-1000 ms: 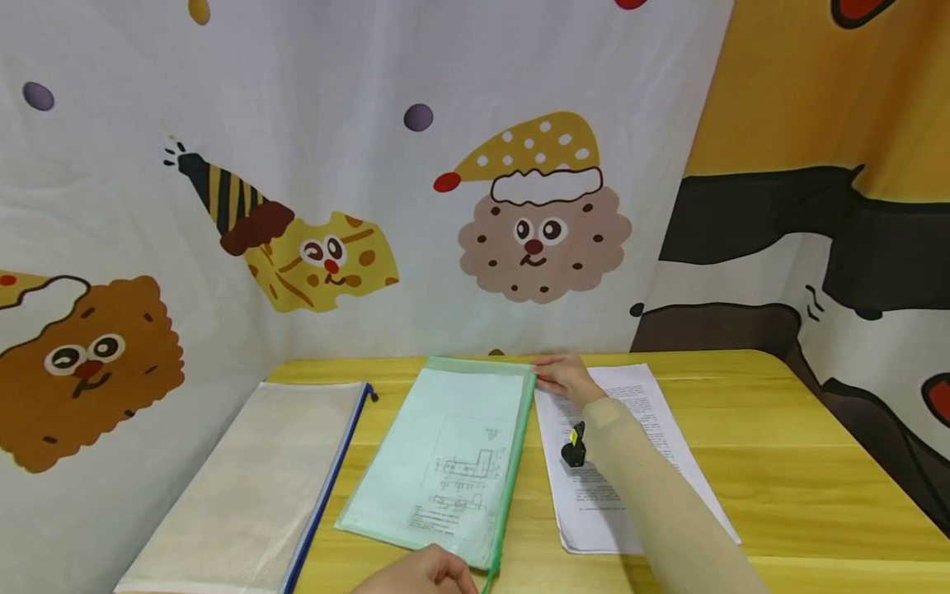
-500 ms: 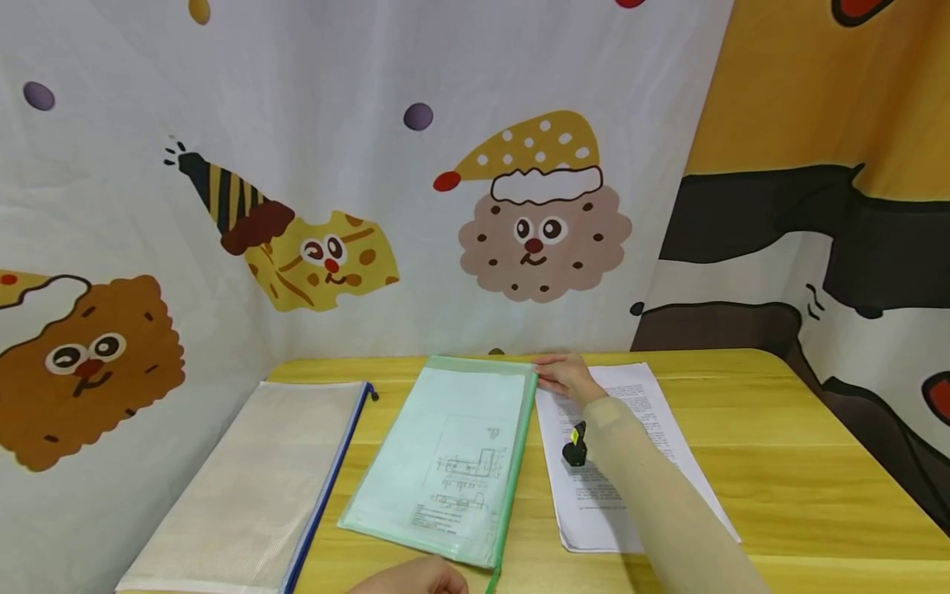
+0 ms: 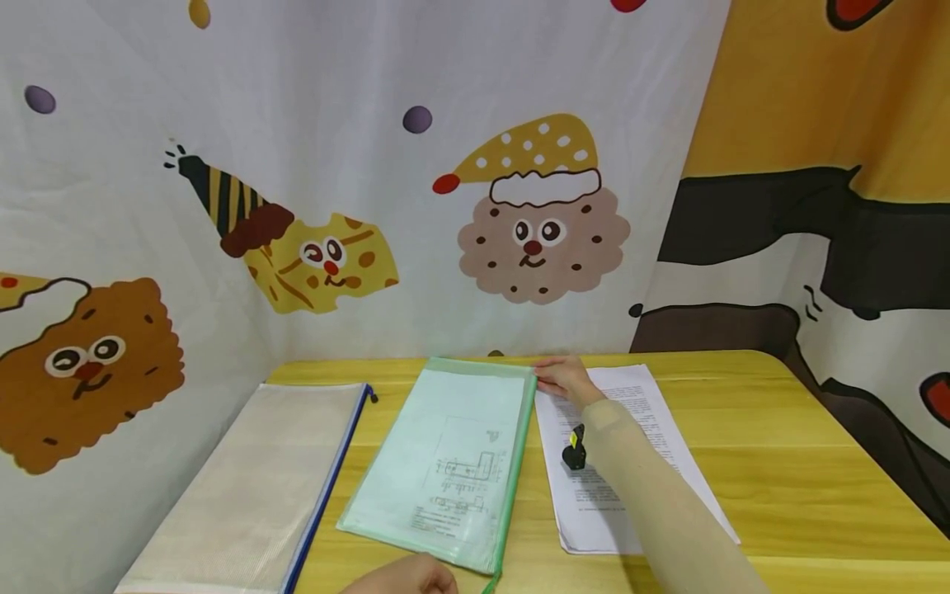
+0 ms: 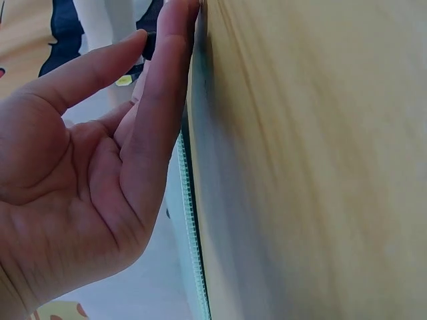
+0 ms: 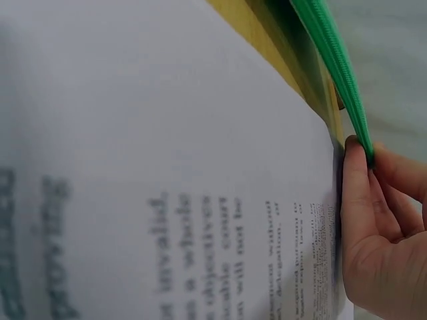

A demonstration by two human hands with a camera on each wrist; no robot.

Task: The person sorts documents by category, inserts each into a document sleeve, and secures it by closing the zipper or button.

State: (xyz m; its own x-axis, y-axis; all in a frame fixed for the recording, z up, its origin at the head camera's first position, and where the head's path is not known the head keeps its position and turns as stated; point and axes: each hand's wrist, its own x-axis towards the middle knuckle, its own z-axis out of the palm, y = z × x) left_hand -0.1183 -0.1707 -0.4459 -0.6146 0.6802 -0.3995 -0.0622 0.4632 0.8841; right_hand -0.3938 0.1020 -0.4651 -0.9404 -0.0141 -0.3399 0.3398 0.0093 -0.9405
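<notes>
A green mesh zip pouch (image 3: pixel 438 470) with a printed drawing showing through lies mid-table. My right hand (image 3: pixel 566 379) pinches its top right corner; in the right wrist view, thumb and finger close on the end of the green zip (image 5: pixel 340 80). My left hand (image 3: pixel 408 575) is at the pouch's lower edge, near a green zip tail (image 3: pixel 491 582) at the corner. In the left wrist view, its fingers (image 4: pixel 155 113) lie low along the table by the pouch's edge, tips cut off by the frame. I cannot tell whether they hold the tail.
Left of the pouch lies a whitish mesh zip pouch (image 3: pixel 252 478) with a blue zip. A stack of printed paper (image 3: pixel 646 412) lies under my right forearm. The wooden table (image 3: pixel 801 462) ends at a cartoon-print curtain (image 3: pixel 326 124) behind and at the sides.
My left hand has drawn back slightly to the left and down along the pouch's lower edge. The right hand keeps its pinch; the pouch has barely shifted.
</notes>
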